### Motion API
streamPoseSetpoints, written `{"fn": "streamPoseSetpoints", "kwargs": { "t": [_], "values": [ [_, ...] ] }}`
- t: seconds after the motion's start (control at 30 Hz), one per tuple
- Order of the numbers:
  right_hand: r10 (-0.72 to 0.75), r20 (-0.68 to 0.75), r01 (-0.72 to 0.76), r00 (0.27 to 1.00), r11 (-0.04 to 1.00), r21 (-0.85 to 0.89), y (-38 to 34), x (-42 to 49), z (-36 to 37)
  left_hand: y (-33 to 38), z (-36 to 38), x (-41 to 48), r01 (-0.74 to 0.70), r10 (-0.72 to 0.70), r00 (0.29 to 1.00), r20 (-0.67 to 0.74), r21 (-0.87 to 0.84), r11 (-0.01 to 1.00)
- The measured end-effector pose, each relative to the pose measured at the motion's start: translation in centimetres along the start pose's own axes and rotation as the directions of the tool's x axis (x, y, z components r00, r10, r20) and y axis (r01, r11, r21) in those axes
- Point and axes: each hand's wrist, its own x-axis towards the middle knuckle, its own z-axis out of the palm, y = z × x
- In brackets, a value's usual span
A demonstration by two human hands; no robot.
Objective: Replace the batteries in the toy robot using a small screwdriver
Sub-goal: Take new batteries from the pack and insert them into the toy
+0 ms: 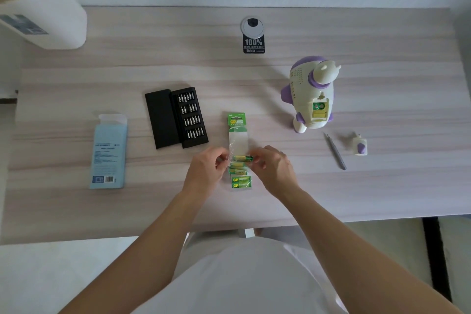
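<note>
Left hand [204, 169] grip pinches clear wrap of green card battery pack [237, 121], right hand [276, 169] grip pinches green-yellow cylindrical battery [243, 158], near pale wood counter [382, 199] front edge

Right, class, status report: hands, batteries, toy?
Left hand holds the pack, right hand pinches a battery in it. Toy robot lies cover off. Screwdriver beside it, nothing blocking.

Open lanes and blockers on the table [397, 194]
We see bare wood along the front edge and far right. A lane runs back between battery pack [237, 123] and toy robot [312, 94] to the cable grommet [252, 26]. Centre is blocked by the left hand [204, 169] and right hand [274, 168] holding the pack. Bit case [177, 118] and blue box [108, 153] block left; screwdriver [335, 151] and battery cover [360, 146] crowd the robot's front.
</note>
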Motion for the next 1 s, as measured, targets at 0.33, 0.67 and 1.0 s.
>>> {"fn": "streamPoseSetpoints", "kwargs": {
  "t": [0.33, 0.67, 1.0],
  "values": [
    [-0.001, 0.071, 0.004, 0.997, 0.999, -0.053, -0.3, 0.3, -0.5, 0.6, 0.2, -0.5, 0.023, -0.025, 0.999, 0.023, 0.072, 0.997],
    [0.003, 0.129, 0.003, 0.992, 0.999, -0.046, -0.3, 0.8, -1.0, 0.2, 1.3, -0.5, 0.002, 0.006, 0.999, -0.039, 0.193, 0.981],
    [0.032, 0.14, -0.029, 0.99, 0.999, -0.025, -0.4, 0.7, -1.6, 0.4, 0.6, -0.9, -0.025, 0.027, 1.0, -0.008, 0.176, 0.984]
  ]
}}
